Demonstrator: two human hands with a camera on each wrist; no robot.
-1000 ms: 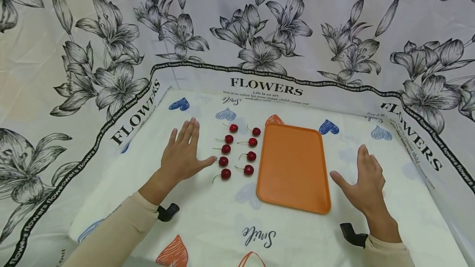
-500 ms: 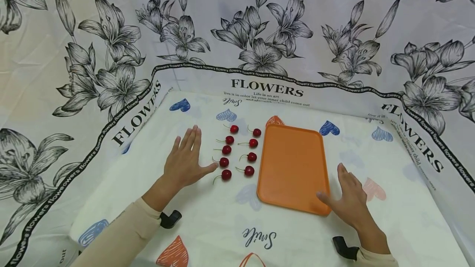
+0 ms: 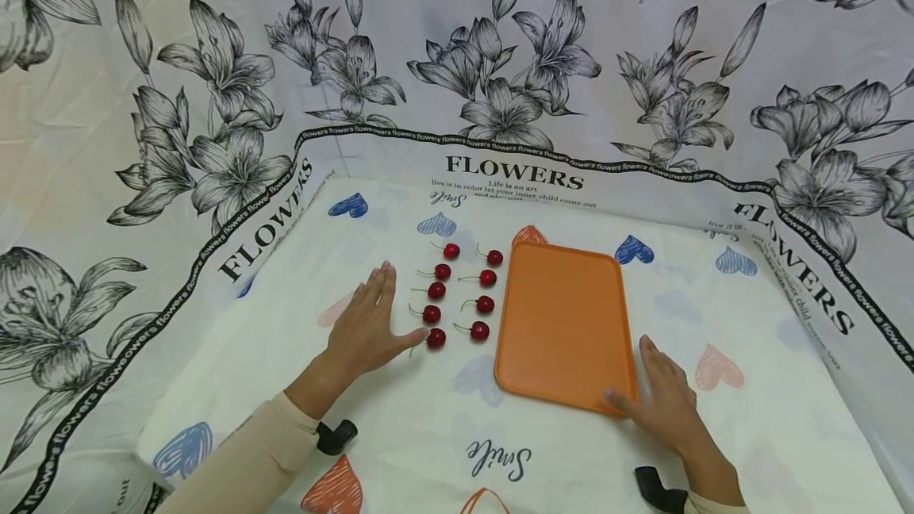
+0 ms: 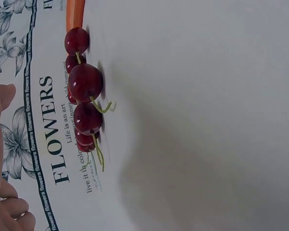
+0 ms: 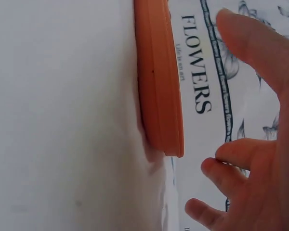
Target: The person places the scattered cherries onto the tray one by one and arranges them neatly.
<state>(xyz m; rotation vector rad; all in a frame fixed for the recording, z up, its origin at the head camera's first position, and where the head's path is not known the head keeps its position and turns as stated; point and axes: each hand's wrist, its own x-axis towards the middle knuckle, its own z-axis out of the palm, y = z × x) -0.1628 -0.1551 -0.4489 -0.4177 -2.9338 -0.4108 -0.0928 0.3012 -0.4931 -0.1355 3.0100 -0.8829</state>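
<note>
In the head view, red cherries point(image 3: 435, 289) with green stems lie in two columns on the white cloth. My left hand point(image 3: 366, 333) is held beside the left column, fingers straight, its thumb tip overlapping the nearest cherry point(image 3: 436, 338). Seen from the left wrist, the cherries point(image 4: 85, 83) line up apart from the fingers. An orange rectangular tray point(image 3: 564, 324) lies flat right of the cherries. My right hand point(image 3: 664, 403) is at its near right corner, thumb overlapping the rim in the head view. In the right wrist view, its spread fingers point(image 5: 231, 178) hold nothing.
The cloth point(image 3: 400, 435) carries printed hearts and "Smile" lettering. Behind and to the sides rises a white curtain point(image 3: 428, 78) with black flower drawings and a dark lettered band. A black wrist piece point(image 3: 336, 437) sits at the left cuff, another black piece point(image 3: 657, 490) at the right.
My right hand has moved left and nearer the person, from beside the tray to its near right corner. My left hand has shifted slightly right and nearer. Cherries and tray keep their places.
</note>
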